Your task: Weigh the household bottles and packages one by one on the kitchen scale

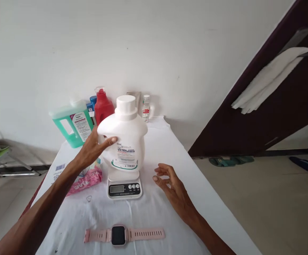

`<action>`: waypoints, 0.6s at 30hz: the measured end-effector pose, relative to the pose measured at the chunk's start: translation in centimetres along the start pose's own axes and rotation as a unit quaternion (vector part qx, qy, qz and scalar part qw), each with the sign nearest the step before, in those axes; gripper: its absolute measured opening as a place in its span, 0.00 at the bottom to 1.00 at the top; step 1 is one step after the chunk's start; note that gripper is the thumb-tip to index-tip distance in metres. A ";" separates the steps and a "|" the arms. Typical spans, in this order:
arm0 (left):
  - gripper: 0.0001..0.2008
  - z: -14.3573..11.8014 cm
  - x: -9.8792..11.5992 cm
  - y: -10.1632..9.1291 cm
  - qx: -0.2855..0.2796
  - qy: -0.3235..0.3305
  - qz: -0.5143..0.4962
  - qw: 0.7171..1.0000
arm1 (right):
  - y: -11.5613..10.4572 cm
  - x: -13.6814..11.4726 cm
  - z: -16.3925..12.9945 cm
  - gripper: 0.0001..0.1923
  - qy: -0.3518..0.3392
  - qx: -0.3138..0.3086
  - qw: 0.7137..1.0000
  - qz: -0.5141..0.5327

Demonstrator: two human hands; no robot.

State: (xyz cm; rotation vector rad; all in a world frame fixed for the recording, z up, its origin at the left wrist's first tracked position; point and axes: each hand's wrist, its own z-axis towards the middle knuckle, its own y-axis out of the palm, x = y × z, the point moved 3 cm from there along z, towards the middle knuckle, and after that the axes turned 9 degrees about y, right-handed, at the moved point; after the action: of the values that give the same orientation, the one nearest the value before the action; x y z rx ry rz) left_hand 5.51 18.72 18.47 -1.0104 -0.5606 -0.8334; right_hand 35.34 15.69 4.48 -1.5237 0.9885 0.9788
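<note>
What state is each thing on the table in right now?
White jug: upright on scale, capped.
Scale: display blank.
Left hand: gripping jug handle.
Right hand: open, empty, beside the scale.
Pink watch: flat, screen dark.
Green jug: upright, capped.

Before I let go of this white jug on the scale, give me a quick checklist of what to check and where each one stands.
1. White jug upright on the kitchen scale: ok, its base sits on the platform.
2. Cap on the jug: ok, in place; how tight, cannot tell.
3. Left hand off the jug: not ok, it grips the handle, so it may skew the reading.
4. Right hand clear of the scale: ok, open on the white cloth beside it.
5. Display readable: cannot tell, digits too small.
6. Pink pouch clear of the scale: ok, a gap shows.
</note>
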 end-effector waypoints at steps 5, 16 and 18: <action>0.32 1.2 -1.1 2.5 0.068 -0.096 -0.136 0.984 | 0.3 2.1 -0.5 0.24 -0.010 -0.044 0.999 0.008; 0.25 9.6 4.1 11.5 0.184 -0.064 -0.165 0.967 | 0.1 2.8 -0.2 0.21 -0.048 -0.050 0.997 0.046; 0.26 11.7 3.6 14.2 0.184 -0.068 -0.178 0.964 | 0.2 3.0 -0.2 0.20 -0.057 -0.040 0.997 0.044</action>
State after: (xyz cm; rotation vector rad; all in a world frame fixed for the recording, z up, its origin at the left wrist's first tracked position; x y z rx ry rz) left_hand 18.74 31.93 19.06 -0.6340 -0.9961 -0.9350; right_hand 36.15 15.17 1.59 -1.4817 0.9509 1.1669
